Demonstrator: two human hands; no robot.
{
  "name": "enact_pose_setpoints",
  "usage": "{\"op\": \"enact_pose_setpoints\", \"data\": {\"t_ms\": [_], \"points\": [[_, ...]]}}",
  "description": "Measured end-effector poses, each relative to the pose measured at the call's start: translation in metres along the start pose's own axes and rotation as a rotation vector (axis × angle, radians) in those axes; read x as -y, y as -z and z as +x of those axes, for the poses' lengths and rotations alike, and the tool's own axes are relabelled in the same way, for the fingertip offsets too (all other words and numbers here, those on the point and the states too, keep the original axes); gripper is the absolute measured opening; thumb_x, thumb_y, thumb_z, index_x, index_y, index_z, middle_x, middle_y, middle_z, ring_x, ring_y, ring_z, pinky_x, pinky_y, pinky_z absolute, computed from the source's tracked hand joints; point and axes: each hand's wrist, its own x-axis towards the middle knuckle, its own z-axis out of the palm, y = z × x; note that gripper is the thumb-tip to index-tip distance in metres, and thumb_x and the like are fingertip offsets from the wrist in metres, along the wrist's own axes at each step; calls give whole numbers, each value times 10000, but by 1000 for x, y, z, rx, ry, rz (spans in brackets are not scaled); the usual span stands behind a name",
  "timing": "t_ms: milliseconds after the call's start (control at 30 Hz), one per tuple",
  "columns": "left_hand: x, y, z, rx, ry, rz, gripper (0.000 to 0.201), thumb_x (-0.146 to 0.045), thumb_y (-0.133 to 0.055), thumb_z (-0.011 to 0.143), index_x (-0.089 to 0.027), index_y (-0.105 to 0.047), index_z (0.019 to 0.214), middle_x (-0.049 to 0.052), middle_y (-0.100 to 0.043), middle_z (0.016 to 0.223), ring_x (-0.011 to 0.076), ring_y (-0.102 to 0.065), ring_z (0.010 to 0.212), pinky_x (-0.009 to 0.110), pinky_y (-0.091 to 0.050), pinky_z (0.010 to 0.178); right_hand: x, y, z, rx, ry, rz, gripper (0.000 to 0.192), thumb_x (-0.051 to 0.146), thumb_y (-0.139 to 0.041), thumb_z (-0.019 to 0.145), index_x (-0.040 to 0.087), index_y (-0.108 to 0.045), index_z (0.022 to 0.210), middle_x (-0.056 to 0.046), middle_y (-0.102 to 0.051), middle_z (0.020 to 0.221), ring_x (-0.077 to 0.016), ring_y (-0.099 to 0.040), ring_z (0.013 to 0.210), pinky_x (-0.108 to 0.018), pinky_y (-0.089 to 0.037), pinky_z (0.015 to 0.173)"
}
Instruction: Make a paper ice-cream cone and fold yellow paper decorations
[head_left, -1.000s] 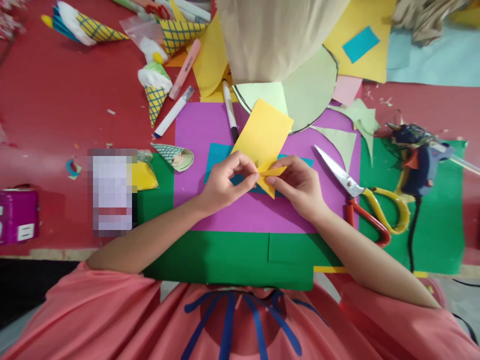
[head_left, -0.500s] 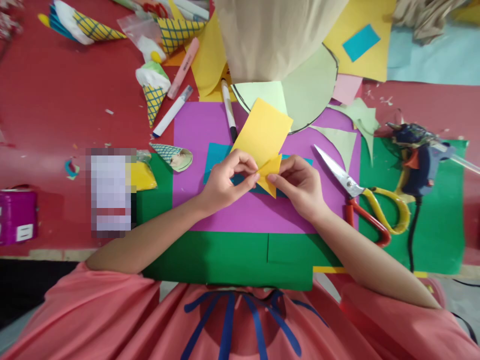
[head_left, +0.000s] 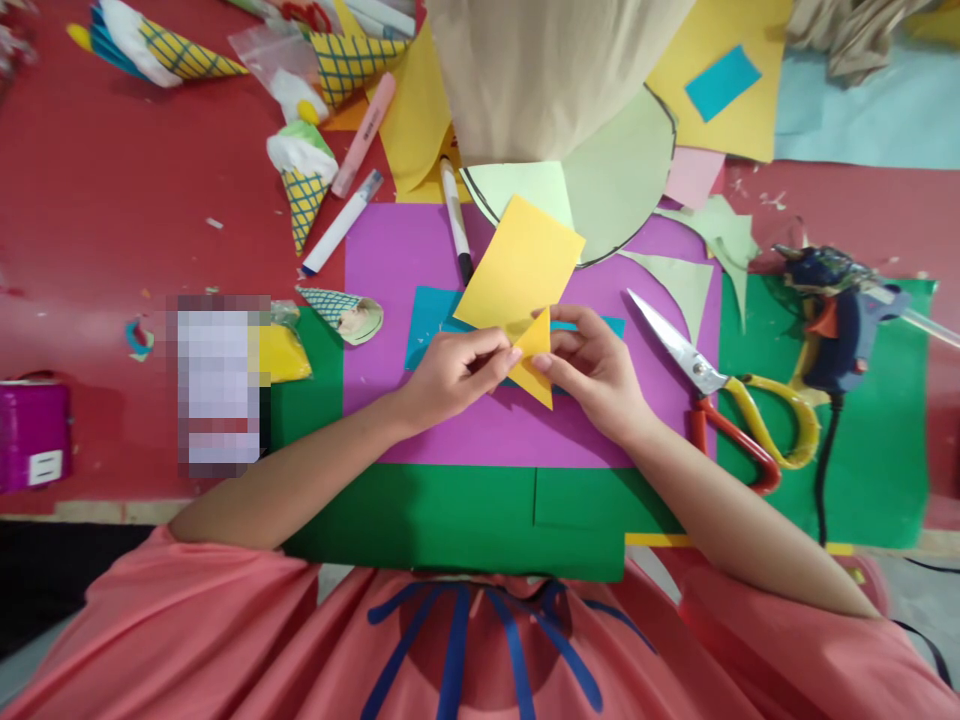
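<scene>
Between my hands is a small folded piece of yellow paper, triangular in outline. My left hand pinches its left corner between thumb and fingers. My right hand grips the right edge, thumb in front. Just beyond lies a flat yellow paper rectangle, its near end partly behind my left fingers. Beneath my hands a blue paper strip rests on a purple sheet. Open-bladed scissors with red and yellow handles lie right of my right hand.
A glue gun with a black cord sits at the right. Paper cones, a pink highlighter and markers lie at the upper left. A pale green paper circle lies ahead, partly under beige cloth. Green sheets border the front.
The folded yellow paper has turned and now shows a cleaner triangle with its point up. My left fingers have shifted slightly down and closed further around its corner.
</scene>
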Motion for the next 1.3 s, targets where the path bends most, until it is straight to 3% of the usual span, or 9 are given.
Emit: {"op": "enact_pose_setpoints", "data": {"t_ms": [67,200,467,667,800,900,1133,1300], "points": [[1,-1,0,-18,-50,14,375,-311,-512,933,-181,-461,585,-59,-472,452,44,-405,398,187,-298,414,-1,1,0,-4,7,-64,302,446,-723,801,198,-575,891,36,-582,693,-81,-521,590,-231,-418,534],[4,-2,-1,-63,-113,58,348,-297,-547,916,-183,-455,600,-75,-397,444,39,-339,390,187,-258,395,-2,1,0,-38,56,-228,319,456,-638,869,181,-563,724,25,-552,654,-86,-493,598,-247,-390,558],[5,-3,0,-88,-71,26,420,-434,-591,896,-182,-454,589,-73,-402,452,43,-342,396,195,-254,389,-4,4,-1,-2,100,-345,316,398,-537,948,194,-508,708,31,-537,612,-90,-464,568,-254,-368,565],[5,-3,0,-65,-11,-77,374,-392,-596,901,-182,-465,621,-70,-468,475,39,-403,408,183,-309,408,-8,6,-1,12,109,-302,289,397,-509,964,202,-514,752,37,-546,615,-95,-497,572,-259,-395,578],[11,-4,-1,-150,-63,-204,146,-333,-611,884,-204,-549,854,-2,-627,792,85,-598,683,187,-472,564,-7,4,-1,-38,85,-250,264,399,-532,953,211,-517,769,47,-554,588,-96,-502,529,-266,-392,550],[15,-3,-2,-202,-154,-201,85,-247,-649,843,-209,-573,835,36,-626,976,107,-603,803,220,-509,635,-6,4,-2,-52,86,-234,256,386,-538,952,211,-514,767,53,-555,568,-92,-496,501,-264,-379,525],[14,-1,0,-263,-241,-155,159,-177,-658,779,-198,-553,662,15,-635,803,121,-603,729,279,-503,631,-5,5,-2,-61,76,-256,259,388,-541,949,209,-516,763,52,-556,563,-92,-502,501,-264,-381,526],[13,0,-1,-270,-243,-209,146,-109,-643,738,-196,-577,641,-2,-656,744,111,-611,666,271,-491,590,-5,5,-2,-56,73,-244,256,373,-543,950,207,-515,758,51,-558,567,-89,-508,502,-259,-379,518]]}}
